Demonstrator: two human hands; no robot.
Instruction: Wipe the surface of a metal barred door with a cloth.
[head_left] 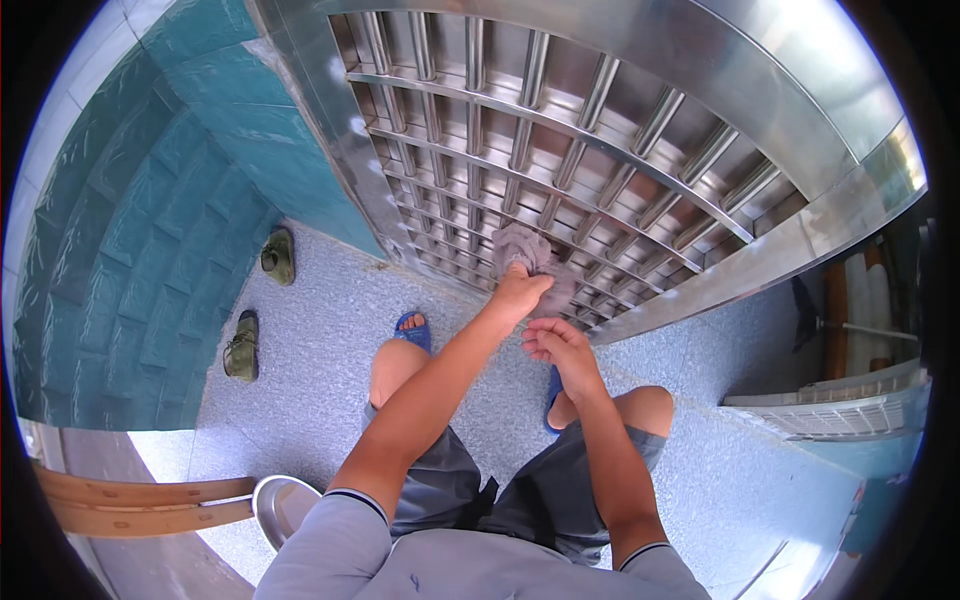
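My left hand (pixel 520 294) is closed on a greyish-purple cloth (pixel 522 250) and presses it to the lower part of a shiny metal door with a lattice of bars (pixel 470 95). The cloth hangs bunched over the bars, and part of it spreads down to the right of my hand. My right hand (pixel 558 345) hovers just below and to the right of the cloth. Its fingers are loosely bent and apart, and I see nothing in them.
Two green shoes (pixel 240 347) stand by the teal tiled wall (pixel 130 230) at the left. A metal basin (pixel 284 508) and wooden slats (pixel 150 504) are at the lower left. My blue slippers (pixel 416 333) rest on the speckled floor (pixel 310 330). A low grille (pixel 850 412) lies at the right.
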